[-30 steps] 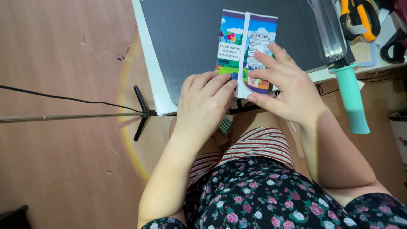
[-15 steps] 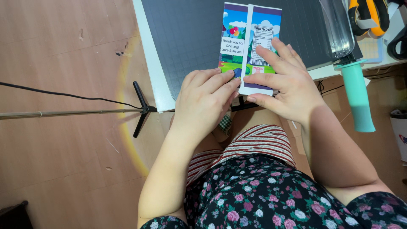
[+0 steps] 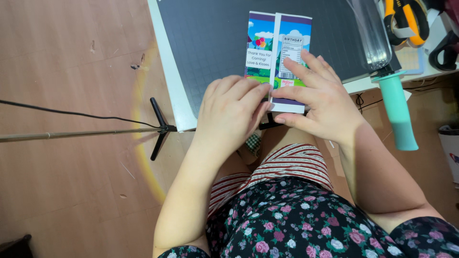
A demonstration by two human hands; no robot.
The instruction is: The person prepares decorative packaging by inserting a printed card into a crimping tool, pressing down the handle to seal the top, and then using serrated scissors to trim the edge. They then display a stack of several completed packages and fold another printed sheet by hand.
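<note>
Far to the left of the cutting mat [image 3: 215, 52], a thin stand pole [image 3: 76, 135] crosses the wooden floor [image 3: 62, 71] and ends in a black tripod foot [image 3: 160, 129] just off the mat's left corner; a dark cable [image 3: 71, 113] runs above the pole.

On the mat's near edge lies the printed wrapper [image 3: 277, 52], a bright paper sheet folded round something flat, with its two flaps meeting in a pale seam down the middle. The left hand [image 3: 229, 114] lies flat on the wrapper's lower left part, fingers together and pressing down at the seam. The right hand [image 3: 318, 98] sits just beside it on the lower right flap, fingers spread and flat, thumb tucked under the near edge. Neither hand is closed around anything; both press palm-down, almost touching each other.

To the right of the mat lies a clear roller with a teal handle [image 3: 399, 112], which hangs past the table edge, and beyond that a yellow and black tool [image 3: 406, 16].

Risk, as I judge it: the wrapper overhangs the mat's near edge, so uneven pressure could slide it toward the lap or let the flaps skew, leaving the seam crooked. An elbow swung right could also knock the overhanging handle off the table
</note>
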